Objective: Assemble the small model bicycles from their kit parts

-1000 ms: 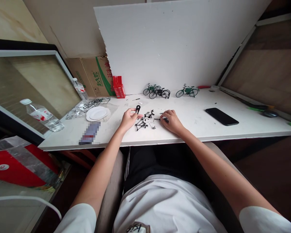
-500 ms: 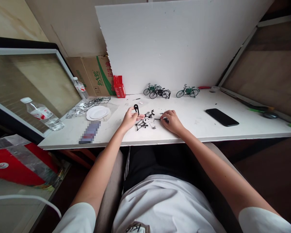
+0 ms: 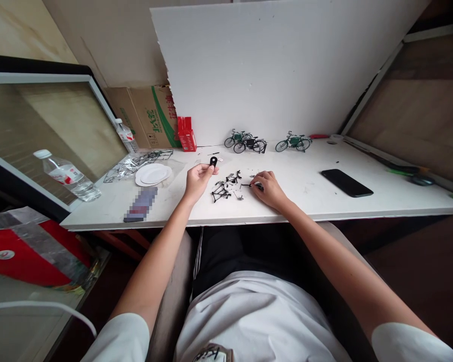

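Note:
My left hand is closed in a pinch on a small black plastic part with a rounded, holed end, held just above the table. My right hand rests on the table, fingers curled round a thin dark rod-like piece whose end sticks out to the left; the rest is covered by the fingers. Between the hands lie loose black model-bicycle parts: a frame-like piece, a curved piece and a small greyish bit.
Several assembled model bicycles stand along the white back board. A black phone lies to the right. White paper discs, part sprues, a blurred-out flat item, a red box and water bottles are on the left.
My left hand has turned and drawn slightly left, its fingers now closed together around the black part, which shows lower. My right hand has stayed in place.

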Tool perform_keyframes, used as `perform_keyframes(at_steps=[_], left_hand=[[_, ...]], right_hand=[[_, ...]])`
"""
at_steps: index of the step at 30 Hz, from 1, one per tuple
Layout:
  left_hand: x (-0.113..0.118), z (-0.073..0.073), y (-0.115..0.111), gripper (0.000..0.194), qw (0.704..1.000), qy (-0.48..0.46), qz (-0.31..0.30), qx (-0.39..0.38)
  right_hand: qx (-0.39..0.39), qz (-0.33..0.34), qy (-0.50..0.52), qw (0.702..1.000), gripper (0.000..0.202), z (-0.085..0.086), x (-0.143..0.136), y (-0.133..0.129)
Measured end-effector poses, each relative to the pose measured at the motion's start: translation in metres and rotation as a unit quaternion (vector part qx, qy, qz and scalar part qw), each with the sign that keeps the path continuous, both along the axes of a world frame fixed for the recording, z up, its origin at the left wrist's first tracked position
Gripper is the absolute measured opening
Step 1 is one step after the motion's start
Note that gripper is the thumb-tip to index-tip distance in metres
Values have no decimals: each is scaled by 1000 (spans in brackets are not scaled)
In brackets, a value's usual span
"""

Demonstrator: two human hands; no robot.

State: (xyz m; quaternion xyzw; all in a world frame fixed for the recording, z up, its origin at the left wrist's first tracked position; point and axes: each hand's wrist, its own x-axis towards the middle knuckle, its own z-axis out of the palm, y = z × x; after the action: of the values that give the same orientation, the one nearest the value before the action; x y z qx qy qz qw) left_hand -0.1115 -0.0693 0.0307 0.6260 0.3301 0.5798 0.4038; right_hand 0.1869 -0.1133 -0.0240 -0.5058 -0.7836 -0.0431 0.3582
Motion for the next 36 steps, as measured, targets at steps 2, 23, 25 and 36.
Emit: perform_keyframes(at_steps=[2, 23, 25, 36], left_hand=[[-2, -2, 4, 40, 999, 17, 34, 25], [28, -16, -22, 11, 985, 153, 18, 78], [36, -19, -31, 12, 974, 200, -3, 108], [36, -8, -44, 18, 936, 319, -1, 150]], right_hand=[[2, 0, -1, 1000, 23, 0, 0, 0], [-103, 59, 245, 962, 48, 29, -15, -16], [-170, 125, 291, 933, 55, 35, -21, -20], [-207, 100, 393, 890, 50, 21, -25, -21]])
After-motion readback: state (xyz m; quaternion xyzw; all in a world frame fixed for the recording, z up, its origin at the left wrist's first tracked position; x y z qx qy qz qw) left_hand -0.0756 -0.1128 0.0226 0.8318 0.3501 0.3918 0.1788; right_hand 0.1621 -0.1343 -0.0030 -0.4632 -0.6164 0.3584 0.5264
